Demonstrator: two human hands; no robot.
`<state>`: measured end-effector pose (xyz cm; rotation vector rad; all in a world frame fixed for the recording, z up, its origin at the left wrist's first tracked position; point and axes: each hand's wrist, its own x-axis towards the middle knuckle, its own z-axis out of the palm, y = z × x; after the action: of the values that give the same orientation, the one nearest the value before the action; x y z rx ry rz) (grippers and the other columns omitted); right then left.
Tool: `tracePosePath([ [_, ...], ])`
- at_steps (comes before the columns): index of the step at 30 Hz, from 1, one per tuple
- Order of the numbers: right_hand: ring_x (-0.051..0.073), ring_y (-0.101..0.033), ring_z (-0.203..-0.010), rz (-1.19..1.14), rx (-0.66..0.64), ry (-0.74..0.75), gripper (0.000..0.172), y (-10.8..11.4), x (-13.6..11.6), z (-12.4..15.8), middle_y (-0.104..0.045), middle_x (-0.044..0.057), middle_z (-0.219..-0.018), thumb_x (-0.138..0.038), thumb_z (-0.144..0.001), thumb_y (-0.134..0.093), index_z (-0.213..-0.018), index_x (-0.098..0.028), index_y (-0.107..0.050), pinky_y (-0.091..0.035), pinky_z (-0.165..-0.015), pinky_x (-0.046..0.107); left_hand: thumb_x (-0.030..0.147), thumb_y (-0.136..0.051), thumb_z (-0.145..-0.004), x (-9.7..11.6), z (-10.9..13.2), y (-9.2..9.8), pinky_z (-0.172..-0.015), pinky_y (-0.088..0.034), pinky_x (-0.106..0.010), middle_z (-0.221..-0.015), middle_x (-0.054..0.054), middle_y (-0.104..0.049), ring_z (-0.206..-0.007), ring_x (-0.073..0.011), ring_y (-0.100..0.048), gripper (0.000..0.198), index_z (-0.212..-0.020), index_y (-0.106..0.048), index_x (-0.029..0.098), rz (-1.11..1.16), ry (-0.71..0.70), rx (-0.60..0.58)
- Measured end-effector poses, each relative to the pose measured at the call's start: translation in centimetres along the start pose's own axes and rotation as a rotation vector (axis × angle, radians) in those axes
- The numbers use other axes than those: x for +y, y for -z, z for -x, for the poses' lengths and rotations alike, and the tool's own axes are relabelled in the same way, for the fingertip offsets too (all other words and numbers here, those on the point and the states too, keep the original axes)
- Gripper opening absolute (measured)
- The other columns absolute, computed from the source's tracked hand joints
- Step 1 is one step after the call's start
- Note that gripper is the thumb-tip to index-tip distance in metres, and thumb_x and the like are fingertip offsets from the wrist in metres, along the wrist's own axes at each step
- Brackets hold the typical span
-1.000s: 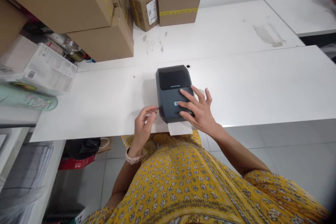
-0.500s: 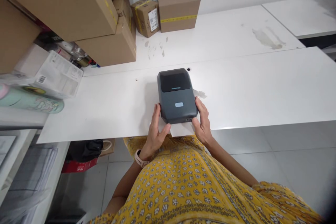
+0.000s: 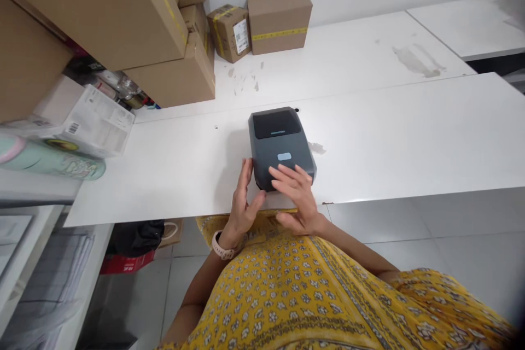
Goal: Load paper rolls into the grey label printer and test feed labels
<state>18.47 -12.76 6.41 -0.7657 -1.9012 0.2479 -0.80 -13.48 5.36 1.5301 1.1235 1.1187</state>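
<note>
A dark blue-grey label printer sits on the white table near its front edge, with a black window at the far end and a pale blue button. My left hand is at the printer's left side, fingers stretched along it and thumb by its front corner. Over the front right part of the printer lies my right hand, its fingers spread and extended, thumb apart. The right hand covers part of the printer's front edge. Whether its fingertips press on the casing I cannot tell.
Cardboard boxes are stacked at the back left, with two smaller ones, including a brown box, against the wall. A mint green bottle and a white carton lie at the left. The white table extends right.
My right hand has moved from the printer's right side onto its front, fingers now spread over it. A white strip at the printer's front edge no longer shows. My left hand stays put.
</note>
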Motion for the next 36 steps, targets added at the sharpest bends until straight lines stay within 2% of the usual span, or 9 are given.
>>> tracePosePath([
  [3,0.023,-0.047,-0.155,-0.014,0.093,-0.057,0.056,0.0,0.0,-0.1,-0.057,0.000,-0.162,-0.041,-0.107,-0.047,-0.162,-0.033,-0.042,-0.031,-0.130,0.051,0.045,-0.060,-0.104,-0.1,-0.2,-0.1,-0.136,-0.025,-0.051,-0.181,-0.007,-0.018,-0.168,-0.0306,-0.017,0.081,-0.171,-0.015,0.037,0.046,-0.020,0.000],
  [7,0.023,-0.047,-0.155,0.072,0.071,-0.062,0.056,0.0,0.0,0.3,-0.061,0.002,-0.158,-0.030,-0.102,-0.053,-0.157,-0.031,-0.048,-0.034,-0.129,0.053,0.044,-0.062,-0.103,-0.7,-0.1,-0.3,-0.137,-0.023,-0.053,-0.181,-0.008,-0.017,-0.168,-0.0316,-0.015,0.085,-0.172,-0.012,0.037,0.061,-0.047,-0.001],
  [12,0.026,-0.048,-0.153,0.135,0.099,-0.051,0.057,0.0,-0.2,0.3,-0.062,0.004,-0.157,-0.030,-0.100,-0.055,-0.156,-0.031,-0.048,-0.039,-0.126,0.057,0.043,-0.063,-0.103,-1.0,0.0,-0.4,-0.137,-0.022,-0.053,-0.182,-0.008,-0.016,-0.169,-0.0310,-0.013,0.086,-0.172,-0.010,0.038,0.101,-0.052,0.009],
  [16,0.029,-0.048,-0.153,0.180,0.224,-0.161,0.047,1.1,0.4,-0.9,-0.064,0.002,-0.153,-0.035,-0.105,-0.045,-0.152,-0.036,-0.052,-0.032,-0.128,0.065,0.042,-0.059,-0.106,0.2,-1.1,0.1,-0.138,-0.017,-0.050,-0.180,-0.006,-0.021,-0.168,-0.0278,-0.017,0.079,-0.171,-0.014,0.039,0.134,-0.119,0.020],
  [23,0.028,-0.045,-0.155,0.247,0.165,-0.013,0.054,3.3,4.5,-9.7,-0.055,0.003,-0.159,-0.057,-0.111,-0.021,-0.144,-0.034,-0.057,-0.038,-0.126,0.058,0.058,-0.052,-0.105,0.7,-7.7,1.8,-0.138,-0.013,-0.049,-0.173,-0.004,-0.041,-0.166,-0.0262,-0.025,0.071,-0.168,-0.025,0.040,0.187,-0.254,0.108],
  [27,0.024,-0.051,-0.149,0.317,0.166,-0.071,0.063,3.3,7.0,-16.5,-0.058,0.007,-0.156,-0.065,-0.110,-0.018,-0.147,-0.030,-0.055,-0.043,-0.123,0.046,0.055,-0.068,-0.096,-2.1,-10.7,1.5,-0.135,-0.018,-0.054,-0.174,-0.013,-0.038,-0.166,-0.0305,-0.027,0.088,-0.168,-0.022,0.032,0.147,-0.053,0.197],
  [30,0.024,-0.055,-0.143,0.356,0.121,-0.147,0.068,3.1,8.7,-20.5,-0.061,0.007,-0.151,-0.068,-0.108,-0.014,-0.152,-0.031,-0.050,-0.045,-0.122,0.046,0.039,-0.075,-0.089,-4.0,-11.1,0.7,-0.134,-0.022,-0.056,-0.174,-0.018,-0.035,-0.164,-0.0331,-0.030,0.096,-0.167,-0.021,0.026,0.096,0.109,0.165],
  [33,0.026,-0.055,-0.142,0.362,0.083,-0.153,0.065,3.1,9.9,-22.5,-0.059,0.008,-0.154,-0.070,-0.107,-0.026,-0.154,-0.032,-0.048,-0.044,-0.122,0.047,0.027,-0.071,-0.086,-4.9,-10.9,0.1,-0.130,-0.032,-0.053,-0.174,-0.020,-0.035,-0.161,-0.0327,-0.037,0.096,-0.167,-0.021,0.022,0.110,0.194,0.145],
  [36,0.032,-0.045,-0.152,0.334,0.163,-0.100,0.061,2.9,10.2,-21.1,-0.054,0.009,-0.159,-0.066,-0.106,-0.038,-0.154,-0.032,-0.049,-0.039,-0.126,0.055,0.021,-0.069,-0.082,-5.0,-10.8,-0.2,-0.126,-0.040,-0.053,-0.171,-0.020,-0.039,-0.157,-0.0346,-0.044,0.096,-0.167,-0.023,0.021,0.117,0.202,0.164],
])
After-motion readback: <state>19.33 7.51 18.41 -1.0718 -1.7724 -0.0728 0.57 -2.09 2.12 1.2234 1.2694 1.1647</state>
